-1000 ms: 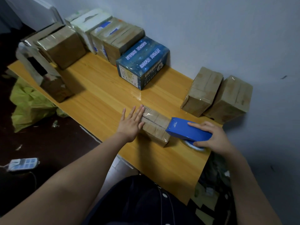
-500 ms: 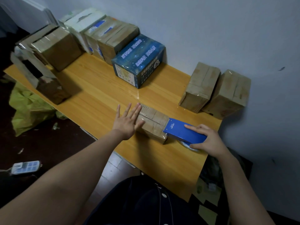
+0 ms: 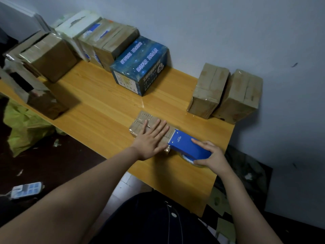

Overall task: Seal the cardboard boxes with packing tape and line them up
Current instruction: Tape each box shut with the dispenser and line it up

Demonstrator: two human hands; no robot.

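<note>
A small flat cardboard box lies near the front edge of the wooden table. My left hand presses flat on its top with straight, spread fingers. My right hand grips a blue tape dispenser, index finger stretched along its top. The dispenser's front edge sits at the box's right end, beside my left fingertips. A roll of clear tape shows under the dispenser.
Two taped brown boxes stand against the wall at the right. A blue printed box and several brown boxes line the wall to the left. An open box sits at the table's left edge. A green bag lies on the floor.
My left hand slid from the box's left side onto its top. The dispenser moved left, up against the box's right end.
</note>
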